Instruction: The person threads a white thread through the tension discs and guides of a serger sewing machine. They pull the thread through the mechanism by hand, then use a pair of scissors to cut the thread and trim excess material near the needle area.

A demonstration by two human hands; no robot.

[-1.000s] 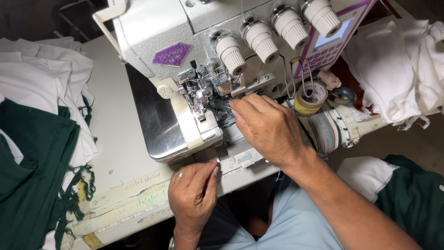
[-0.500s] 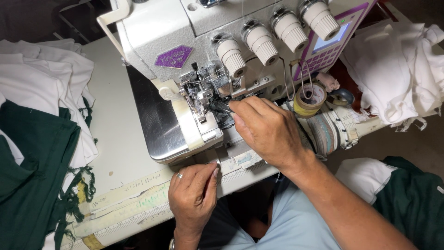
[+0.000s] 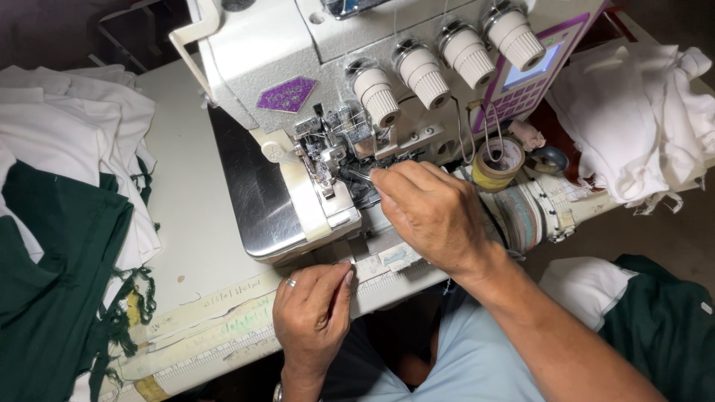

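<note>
Silvery metal parts sit in the middle of the frame, and the right hand [image 3: 436, 216] reaches into them. Its fingertips [image 3: 380, 177] are pinched together right by the needle area [image 3: 328, 160] of the overlock sewing machine [image 3: 298, 67]. Something thin seems to be in the pinch, maybe a thread or a small tool, but it is too small to tell. The needle area lies just to the left of the fingertips, almost touching them.

Lower down, the left hand [image 3: 313, 313] rests on the front edge of the white table [image 3: 186, 223]. Its fingers are curled in loosely with the thumb laid along the edge, and it holds nothing that can be seen. A ring [image 3: 290, 282] is on one finger. Paper measuring strips [image 3: 216, 327] are stuck along the table edge beside this hand.

Four white tension knobs [image 3: 424, 71] stand in a row at the top of the machine. To the right of the right hand are a roll of tape [image 3: 497, 164] and a purple control panel [image 3: 532, 74].

White cloth [image 3: 640, 126] is piled at the upper right. White and dark green cloth [image 3: 52, 246] lies at the left. More green cloth [image 3: 663, 327] is at the lower right.
</note>
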